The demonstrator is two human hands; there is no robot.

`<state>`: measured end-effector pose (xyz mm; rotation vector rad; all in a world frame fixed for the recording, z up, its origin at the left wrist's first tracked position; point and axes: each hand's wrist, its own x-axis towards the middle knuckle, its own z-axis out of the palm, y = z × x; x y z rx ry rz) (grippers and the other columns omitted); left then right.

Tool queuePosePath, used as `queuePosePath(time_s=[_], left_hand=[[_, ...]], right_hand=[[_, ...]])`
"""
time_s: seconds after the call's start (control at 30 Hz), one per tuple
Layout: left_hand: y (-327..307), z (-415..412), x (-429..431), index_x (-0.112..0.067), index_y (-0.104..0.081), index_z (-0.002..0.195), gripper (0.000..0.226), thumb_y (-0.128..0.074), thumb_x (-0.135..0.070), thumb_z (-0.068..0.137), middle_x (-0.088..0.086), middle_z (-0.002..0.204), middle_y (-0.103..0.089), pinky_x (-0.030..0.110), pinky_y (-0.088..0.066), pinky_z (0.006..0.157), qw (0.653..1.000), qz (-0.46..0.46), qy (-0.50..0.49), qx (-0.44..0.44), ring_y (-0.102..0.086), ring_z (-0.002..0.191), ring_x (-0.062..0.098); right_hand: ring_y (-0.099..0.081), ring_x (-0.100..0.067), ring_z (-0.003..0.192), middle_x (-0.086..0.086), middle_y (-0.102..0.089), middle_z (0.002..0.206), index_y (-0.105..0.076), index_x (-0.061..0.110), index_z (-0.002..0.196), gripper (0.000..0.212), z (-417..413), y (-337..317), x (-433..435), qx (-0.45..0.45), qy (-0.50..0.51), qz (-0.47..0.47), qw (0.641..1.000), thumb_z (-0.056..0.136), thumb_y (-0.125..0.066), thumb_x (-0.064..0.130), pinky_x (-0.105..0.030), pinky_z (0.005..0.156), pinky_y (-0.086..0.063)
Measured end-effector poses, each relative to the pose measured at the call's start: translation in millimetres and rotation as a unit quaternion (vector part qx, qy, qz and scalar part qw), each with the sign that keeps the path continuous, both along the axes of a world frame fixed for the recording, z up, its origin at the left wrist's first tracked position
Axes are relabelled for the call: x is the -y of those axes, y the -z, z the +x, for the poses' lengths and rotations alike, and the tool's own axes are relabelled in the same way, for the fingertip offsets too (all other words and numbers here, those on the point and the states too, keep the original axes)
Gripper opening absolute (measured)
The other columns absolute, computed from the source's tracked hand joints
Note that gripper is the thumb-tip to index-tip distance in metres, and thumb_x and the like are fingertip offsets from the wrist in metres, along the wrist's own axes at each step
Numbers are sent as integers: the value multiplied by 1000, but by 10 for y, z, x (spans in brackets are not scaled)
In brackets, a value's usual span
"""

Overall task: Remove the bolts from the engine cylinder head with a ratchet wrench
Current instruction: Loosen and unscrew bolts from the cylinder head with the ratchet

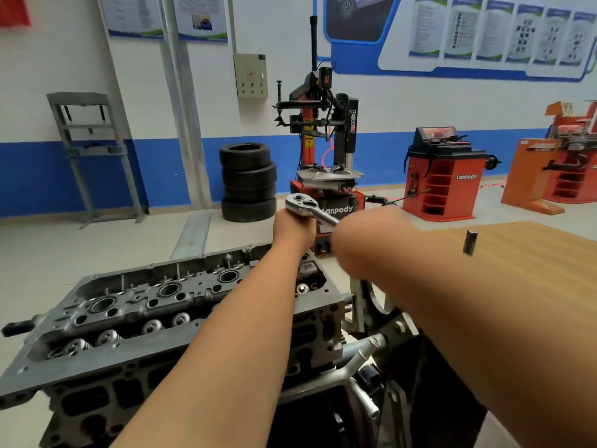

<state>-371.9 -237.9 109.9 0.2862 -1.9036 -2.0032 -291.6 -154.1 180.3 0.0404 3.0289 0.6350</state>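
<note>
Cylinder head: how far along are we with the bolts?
Done: nothing plainly; no loose bolts show. In hand: left hand holds the ratchet wrench at its head, over the cylinder head; right arm hides the handle. Left: one shiny bolt, seated nearby.

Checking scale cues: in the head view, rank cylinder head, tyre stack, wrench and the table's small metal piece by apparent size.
Largest first: cylinder head (nearest camera, so flattered), tyre stack, wrench, metal piece.

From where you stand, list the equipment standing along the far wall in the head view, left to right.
Grey metal frame → stack of tyres → tyre changer → red wheel balancer → orange machine.
</note>
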Motion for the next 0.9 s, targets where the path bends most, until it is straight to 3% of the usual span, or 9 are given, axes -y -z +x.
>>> queuePosePath(time_s=[0.03, 0.1, 0.17, 0.23, 0.33, 0.5, 0.67, 0.83, 0.9], left_hand=[[-40, -91, -24, -8, -58, 92, 19, -40, -6, 95, 12, 105, -64, 28, -42, 71, 996, -89, 23, 9, -60, 92, 26], [-89, -116, 2, -11, -57, 82, 15, -48, -8, 94, 11, 92, -66, 32, -51, 71, 997, -12, 70, -12, -62, 83, 28], [-84, -152, -13, -17, -55, 76, 17, -55, -9, 91, 3, 76, -61, 28, -54, 69, 991, -123, 36, -28, -61, 77, 22], [-54, -220, 15, -18, -56, 73, 18, -60, -10, 88, -3, 67, -56, 23, -48, 62, 989, -142, 40, -21, -54, 68, 14], [-19, -218, 54, -14, -64, 77, 11, -61, -12, 87, -3, 59, -51, 28, -45, 62, 994, -81, 66, -30, -44, 59, 14], [-22, -206, 83, -17, -68, 86, 12, -57, -14, 89, -2, 65, -55, 26, -44, 56, 996, -54, 72, -29, -47, 58, 14], [-36, -169, 86, -17, -67, 83, 12, -57, -14, 89, -1, 64, -53, 30, -46, 64, 994, -70, 89, -6, -47, 64, 17], [-59, -202, 62, -18, -61, 74, 13, -62, -19, 87, -2, 64, -55, 36, -54, 78, 993, -80, 87, 0, -51, 64, 17], [-71, -161, 57, -20, -59, 74, 14, -61, -20, 88, -1, 68, -58, 41, -56, 83, 991, -100, 82, -9, -56, 69, 18]], right_hand=[[-59, -32, 89, -10, -57, 100, -44, 11, 132, 42, -113, -16, -123, -5, 18, 18, 1000, 90, -47, 16, -42, 76, -53], [-53, -42, 111, -18, -52, 127, -21, 13, 146, 62, -403, -29, -390, -25, 69, -7, 997, 89, -47, 13, -54, 93, -45], [-45, -46, 122, -19, -40, 143, -11, 16, 149, 71, -657, -48, -493, -45, 75, -54, 995, 87, -46, 11, -61, 99, -36], [-37, -44, 128, -14, -33, 148, -16, 17, 148, 68, -935, -53, -436, -72, 64, -86, 992, 88, -47, 13, -62, 101, -32], [-33, -42, 131, -11, -29, 150, -20, 18, 147, 65, -1253, -63, -241, -95, 14, -143, 985, 88, -46, 13, -59, 101, -33], [-30, -39, 133, -6, -19, 155, -17, 23, 149, 72, -1587, 9, 5, -99, -56, -226, 967, 88, -53, 11, -57, 104, -33], [-33, -40, 131, -13, -30, 147, -25, 15, 143, 65, -1534, 88, -194, -138, -23, -169, 976, 85, -56, 13, -57, 104, -31], [-17, -40, 140, -18, -25, 151, -20, 11, 147, 73, -1201, 148, -404, -159, 59, -71, 983, 84, -57, 16, -57, 109, -18], [-25, -40, 135, -19, -31, 147, -24, 9, 145, 68, -944, 147, -439, -157, 73, -50, 984, 84, -55, 16, -58, 106, -22]])
